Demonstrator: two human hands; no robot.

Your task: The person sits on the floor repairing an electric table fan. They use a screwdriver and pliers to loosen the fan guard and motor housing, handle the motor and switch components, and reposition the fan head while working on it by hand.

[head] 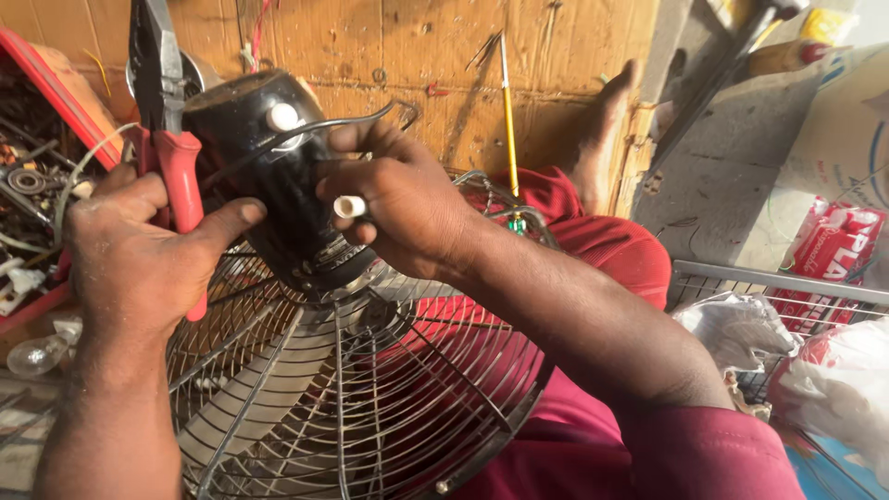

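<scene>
- Nearest to me, the wire fan guard (352, 398) lies across my lap, its chrome ribs fanning out over my dark red clothing.
- My left hand (139, 250) is wrapped around the red-handled pliers (171, 139); its fingers are curled shut on the grips, thumb stretched toward the motor.
- My right hand (398, 208) holds the black fan motor housing (269, 176) from the side, fingers pressed against it, with a small white tube (349, 206) pinched between them.
- The housing sits above the guard's hub, between both hands, and a black cable (315, 130) loops over it.
- Further off, my bare foot (607, 130) rests on cardboard sheets (370, 46) beside a yellow screwdriver (507, 102).
- To the left is a red tray of scrap parts (37, 139); to the right, a wire basket (769, 287) with plastic bags.
</scene>
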